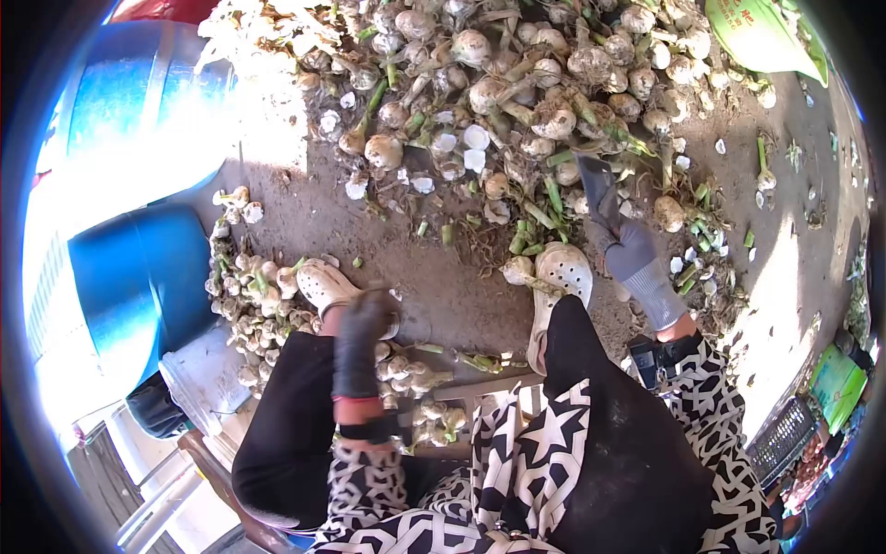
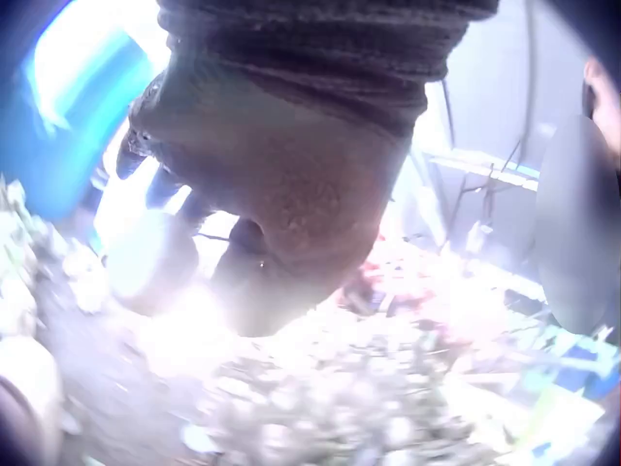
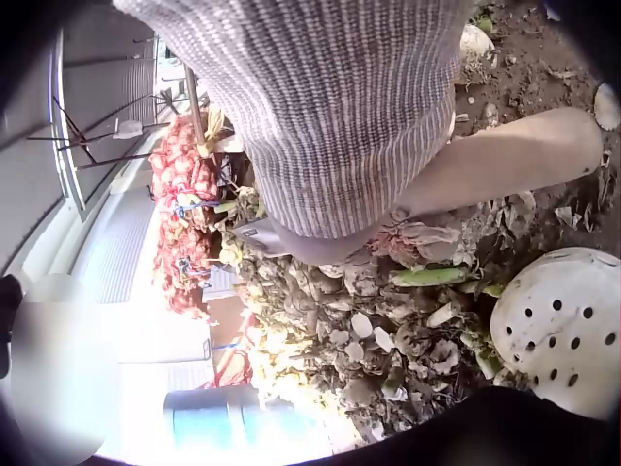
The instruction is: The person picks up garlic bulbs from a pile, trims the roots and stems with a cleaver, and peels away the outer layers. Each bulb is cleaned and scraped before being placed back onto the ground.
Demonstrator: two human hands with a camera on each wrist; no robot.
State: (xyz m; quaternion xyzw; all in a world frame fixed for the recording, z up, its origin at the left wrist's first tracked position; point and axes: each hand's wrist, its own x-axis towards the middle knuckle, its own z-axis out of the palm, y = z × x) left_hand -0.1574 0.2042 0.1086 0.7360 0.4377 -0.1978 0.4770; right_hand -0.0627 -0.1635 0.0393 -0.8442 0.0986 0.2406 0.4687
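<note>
My left hand (image 1: 363,323), in a dark grey glove and blurred, is over the left clog (image 1: 323,282). In the left wrist view its fingers and thumb curl round a pale garlic bulb (image 2: 150,260), washed out by glare. On the right, my other hand (image 1: 637,254), in a light grey knit glove, grips a knife. The broad grey blade (image 1: 598,180) points at the garlic heap (image 1: 517,83), and the wooden handle (image 3: 514,160) sticks out behind the fist. A garlic bulb with a green stem (image 1: 520,270) lies against the right clog (image 1: 563,268).
Trimmed bulbs (image 1: 254,295) are piled at the left, beside a blue tub (image 1: 138,277). A larger blue barrel (image 1: 138,83) stands behind. Cut stems (image 1: 526,235) and white peel litter the ground. A green sack (image 1: 761,37) lies at the back right, a dark crate (image 1: 783,441) at the lower right.
</note>
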